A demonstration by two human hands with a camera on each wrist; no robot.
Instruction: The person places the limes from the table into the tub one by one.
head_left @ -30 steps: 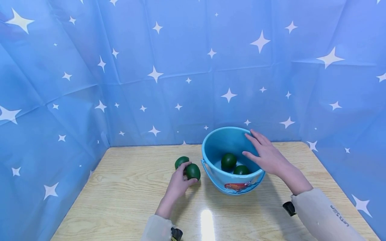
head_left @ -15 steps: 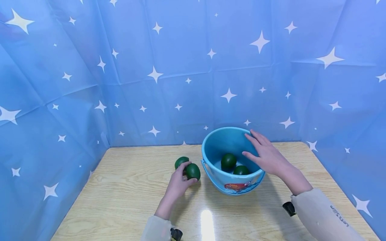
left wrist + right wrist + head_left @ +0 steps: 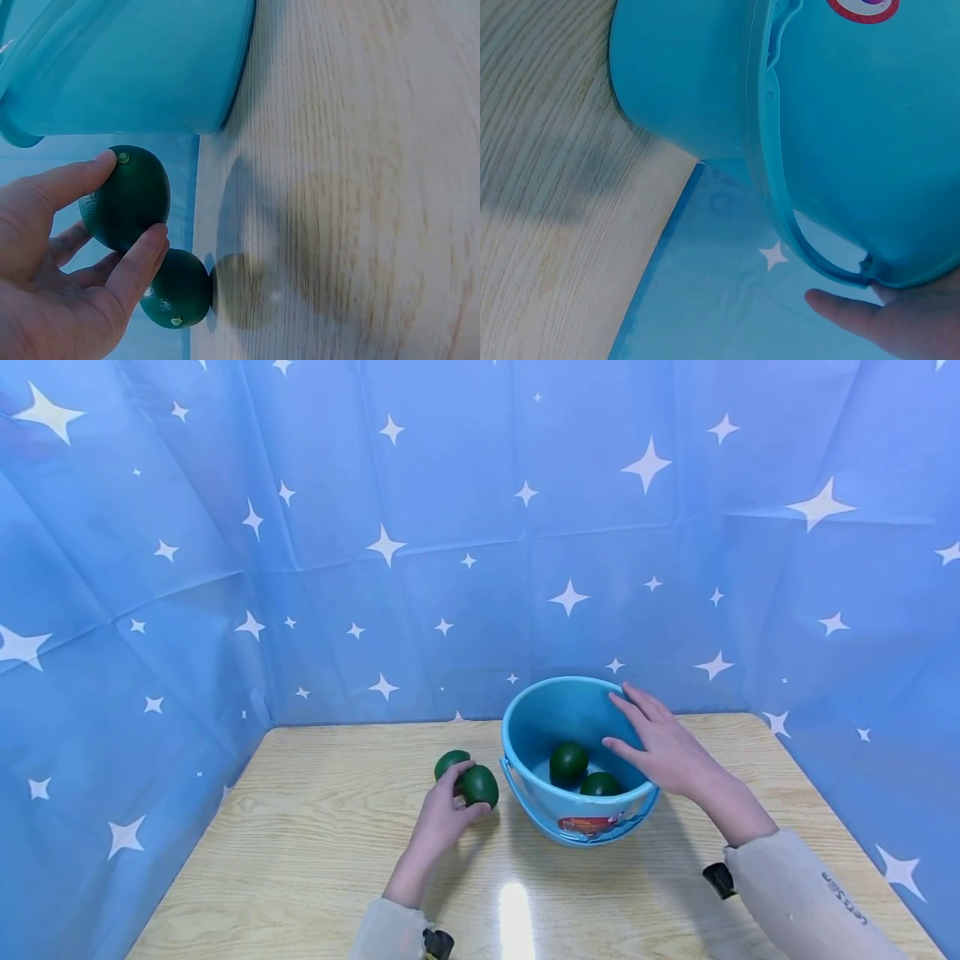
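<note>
My left hand (image 3: 441,817) holds a dark green avocado (image 3: 480,787) between thumb and fingers, left of the blue bucket (image 3: 536,783). In the left wrist view, that avocado (image 3: 131,199) appears raised slightly off the table, its stem end by the fingertip. A second avocado (image 3: 452,762) lies on the table just behind it, partly covered by the fingers. My right hand (image 3: 667,752) rests at the bucket's right rim with fingers spread and fairly straight. Inside the bucket are two more avocados, one at the back (image 3: 569,762) and one nearer (image 3: 601,783).
The bucket's handle (image 3: 528,810) hangs down at the front, across the red label (image 3: 588,824). Beneath everything is a light wooden table (image 3: 322,843). A blue cloth with white stars (image 3: 465,468) hangs behind and at both sides.
</note>
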